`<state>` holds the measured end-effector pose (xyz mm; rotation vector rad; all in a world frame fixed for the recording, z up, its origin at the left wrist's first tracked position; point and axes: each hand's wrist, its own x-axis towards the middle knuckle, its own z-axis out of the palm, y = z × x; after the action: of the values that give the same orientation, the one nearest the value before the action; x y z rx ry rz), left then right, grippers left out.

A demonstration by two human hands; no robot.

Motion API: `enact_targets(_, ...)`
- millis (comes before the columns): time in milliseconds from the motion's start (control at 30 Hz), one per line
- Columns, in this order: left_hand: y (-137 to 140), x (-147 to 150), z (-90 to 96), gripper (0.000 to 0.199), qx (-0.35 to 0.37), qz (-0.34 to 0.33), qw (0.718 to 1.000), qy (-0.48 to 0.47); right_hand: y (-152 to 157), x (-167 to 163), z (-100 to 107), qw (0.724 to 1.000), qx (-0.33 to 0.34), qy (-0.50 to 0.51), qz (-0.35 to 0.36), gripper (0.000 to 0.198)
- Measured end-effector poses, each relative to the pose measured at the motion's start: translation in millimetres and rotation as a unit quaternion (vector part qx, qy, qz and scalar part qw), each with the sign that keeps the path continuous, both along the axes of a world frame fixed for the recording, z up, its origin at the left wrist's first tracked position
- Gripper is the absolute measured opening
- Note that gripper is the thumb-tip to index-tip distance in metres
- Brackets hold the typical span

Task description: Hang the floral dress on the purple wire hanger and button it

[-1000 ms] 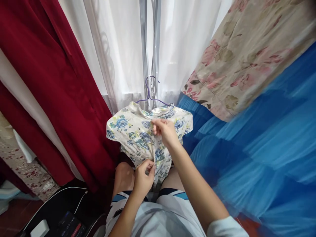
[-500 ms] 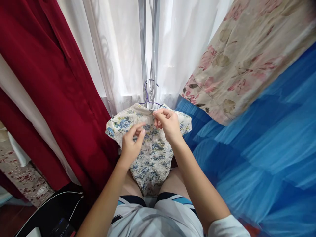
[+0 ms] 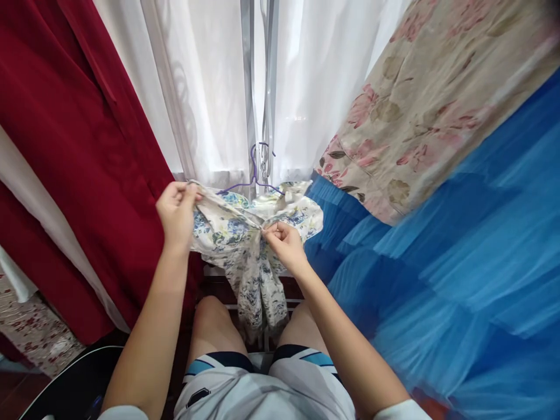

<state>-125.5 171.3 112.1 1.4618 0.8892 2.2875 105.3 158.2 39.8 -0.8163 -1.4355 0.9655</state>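
A white garment with blue flowers [image 3: 227, 233] hangs from a purple hanger [image 3: 254, 181] in front of me. My left hand [image 3: 177, 207] pinches its edge at the far left, near shoulder height, and pulls it outward. Lower and to the right, my right hand [image 3: 283, 242] grips the cloth at the middle of the neckline. Between both hands the edge is stretched in a slanting line. Below my right hand the fabric gathers into folds that fall between my knees. The hanger's hook meets a grey metal pole [image 3: 270, 105].
White curtains [image 3: 210, 87] hang behind the pole. Red cloth [image 3: 109, 146] drapes on the left. A beige floral cloth [image 3: 389, 116] and blue tulle [image 3: 415, 280] fill the right. At the lower left stands a black round surface [image 3: 83, 385].
My left hand has moved left and up and taken the garment's edge. The right hand has come down a little with the neckline. The garment has gone from hanging flat to bunched and stretched.
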Motion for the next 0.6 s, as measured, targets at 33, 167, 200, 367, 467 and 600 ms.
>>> enact_targets(33,7.0,-16.5,-6.8,0.013,-0.020,-0.004,0.998,-0.064,-4.8,4.1,-3.2,1.000,-0.012,0.005,0.010,0.021)
enact_targets(167,30.7,-51.0,-56.0,0.021,-0.190,-0.039,0.930,-0.314,-19.7,16.1,-14.4,0.999,-0.028,-0.006,0.034,0.023)
enact_targets(200,33.6,-48.2,-72.4,0.023,-0.233,-0.055,0.908,-0.343,-20.3,18.5,-18.9,0.999,-0.034,-0.005,0.031,0.023)
enact_targets(367,27.0,8.9,-144.7,0.021,-0.364,-0.175,0.853,-0.330,-9.2,49.0,-56.8,0.992,-0.088,0.048,-0.077,0.024)
enact_targets(467,16.9,40.3,-151.3,0.018,-0.383,-0.269,0.832,-0.299,-9.9,85.2,-79.7,0.985,-0.115,0.042,-0.120,0.028)
enact_targets(600,-2.1,64.4,-115.9,0.024,-0.291,-0.392,0.852,-0.189,-30.8,117.5,-90.4,0.989,-0.120,-0.032,-0.083,0.024)
